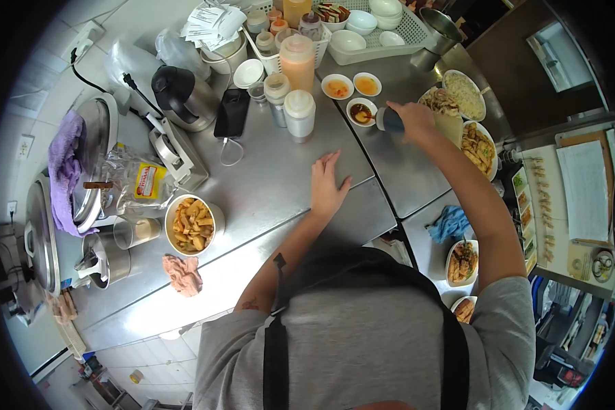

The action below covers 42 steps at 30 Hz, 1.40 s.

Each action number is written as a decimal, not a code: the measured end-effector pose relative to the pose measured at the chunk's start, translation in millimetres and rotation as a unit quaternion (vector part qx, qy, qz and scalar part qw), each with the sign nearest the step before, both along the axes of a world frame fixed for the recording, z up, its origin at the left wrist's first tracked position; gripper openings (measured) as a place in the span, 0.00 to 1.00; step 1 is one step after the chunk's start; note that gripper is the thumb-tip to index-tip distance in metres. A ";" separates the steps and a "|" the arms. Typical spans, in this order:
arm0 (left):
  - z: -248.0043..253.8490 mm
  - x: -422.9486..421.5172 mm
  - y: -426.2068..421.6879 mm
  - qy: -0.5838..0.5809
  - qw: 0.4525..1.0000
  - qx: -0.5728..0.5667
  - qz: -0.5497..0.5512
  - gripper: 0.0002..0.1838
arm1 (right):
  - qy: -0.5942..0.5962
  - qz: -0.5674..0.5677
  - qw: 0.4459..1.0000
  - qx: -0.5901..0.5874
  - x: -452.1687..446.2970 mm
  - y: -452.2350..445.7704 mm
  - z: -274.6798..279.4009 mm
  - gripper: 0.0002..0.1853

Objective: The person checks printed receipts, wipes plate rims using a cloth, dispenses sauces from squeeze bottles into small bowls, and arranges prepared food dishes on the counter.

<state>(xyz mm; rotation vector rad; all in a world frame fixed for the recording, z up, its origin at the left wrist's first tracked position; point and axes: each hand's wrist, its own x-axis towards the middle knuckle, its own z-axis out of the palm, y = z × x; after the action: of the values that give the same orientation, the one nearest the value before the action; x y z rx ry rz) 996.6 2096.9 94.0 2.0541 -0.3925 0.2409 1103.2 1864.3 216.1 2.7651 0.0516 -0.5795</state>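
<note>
My right hand (415,121) is closed around a dark squeeze bottle (393,121). The bottle is tilted, its tip over a small white bowl (352,106) of dark reddish-brown sauce. Behind that bowl, two more small bowls hold orange sauce, one on the left (337,87) and one on the right (367,85). My left hand (329,184) lies on the steel counter (273,178) with its fingers apart and nothing in them. Close to it stand a white-capped bottle (299,116) and a tall bottle of orange sauce (297,65).
Plates of shredded food (441,101) and fried pieces (478,149) stand at right, near a blue cloth (449,224). To the left are a tub of cut food (193,225), a pink cloth (182,275), a phone (232,113) and a thermal jug (184,98). A basket of dishes (383,53) stands behind.
</note>
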 end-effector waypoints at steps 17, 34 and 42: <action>2.4 -3.2 6.7 0.003 1.000 0.005 -0.010 0.33 | -0.102 0.006 0.993 0.053 -14.1 -12.9 -18.9 0.48; 2.8 -1.9 7.1 0.010 1.000 -0.016 0.002 0.33 | -0.283 -0.161 0.863 0.386 -63.2 1.4 -30.0 0.49; 125.8 26.6 45.6 -0.208 0.960 -0.180 0.039 0.16 | -0.275 -0.051 0.680 0.678 -4.0 29.3 116.3 0.44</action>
<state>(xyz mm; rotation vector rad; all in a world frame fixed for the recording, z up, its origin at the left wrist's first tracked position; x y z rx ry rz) 1023.2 2142.5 219.8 1.6529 -0.4832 0.7465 1099.2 1893.6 332.4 4.2494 0.2963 0.6853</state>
